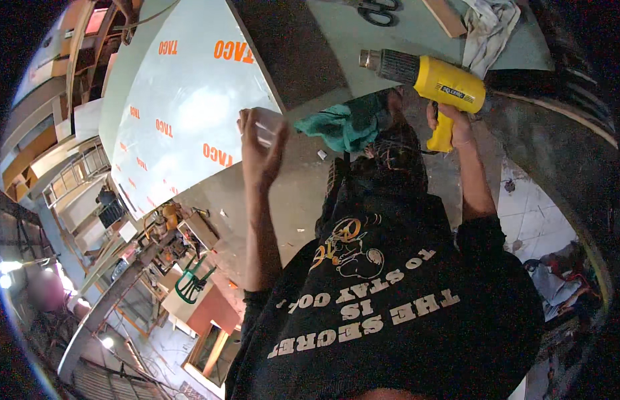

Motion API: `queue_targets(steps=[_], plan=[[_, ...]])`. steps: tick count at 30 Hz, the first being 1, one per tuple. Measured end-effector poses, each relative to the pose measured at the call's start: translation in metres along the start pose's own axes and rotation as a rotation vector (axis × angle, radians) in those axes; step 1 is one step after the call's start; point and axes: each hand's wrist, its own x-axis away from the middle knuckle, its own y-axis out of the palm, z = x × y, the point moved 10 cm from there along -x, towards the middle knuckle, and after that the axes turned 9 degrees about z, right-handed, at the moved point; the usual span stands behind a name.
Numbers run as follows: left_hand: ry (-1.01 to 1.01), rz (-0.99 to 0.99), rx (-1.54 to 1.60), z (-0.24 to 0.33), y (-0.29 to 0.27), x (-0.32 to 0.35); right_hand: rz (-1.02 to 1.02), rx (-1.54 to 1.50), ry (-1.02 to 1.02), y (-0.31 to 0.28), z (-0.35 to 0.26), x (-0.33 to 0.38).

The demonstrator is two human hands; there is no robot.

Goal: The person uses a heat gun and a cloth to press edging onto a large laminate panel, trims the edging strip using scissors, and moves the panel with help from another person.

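Observation:
My right hand (451,123) grips the handle of a yellow heat gun (450,83). Its black front and metal nozzle point left, over the greenish-grey worktop. My left hand (260,157) is raised at the near edge of a large glossy white panel (190,100) with orange print. Curled fingers and thumb close around a small, pale, see-through piece (269,125), whose kind I cannot make out. The panel's dark brown edge (257,33) runs away from that hand. Between my hands, a crumpled green cloth (343,123) hangs just below the worktop edge.
A wooden block (445,17), a greyish-white cloth (487,33) and a black looped thing (380,12) lie on the far worktop. A green chair (193,280), timber and shelves stand on the left. Another person (47,290) is at the far left. Rags (557,287) lie at right.

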Motion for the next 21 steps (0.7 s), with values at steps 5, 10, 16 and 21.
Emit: queue_targets(steps=[5, 10, 16, 21], plan=[[0.079, 0.063, -0.310, 0.039, 0.009, -0.001, 0.078, -0.002, -0.022, -0.009, 0.006, 0.002], [0.072, -0.035, -0.310, 0.040, 0.012, -0.007, 0.047, -0.010, -0.042, 0.004, -0.006, 0.007], [-0.055, -0.205, 0.163, -0.004, -0.008, -0.017, 0.031, -0.045, -0.044, -0.001, 0.000, 0.002], [0.045, -0.039, 0.038, -0.001, -0.004, -0.022, 0.065, -0.048, -0.042, -0.009, 0.005, 0.002]])
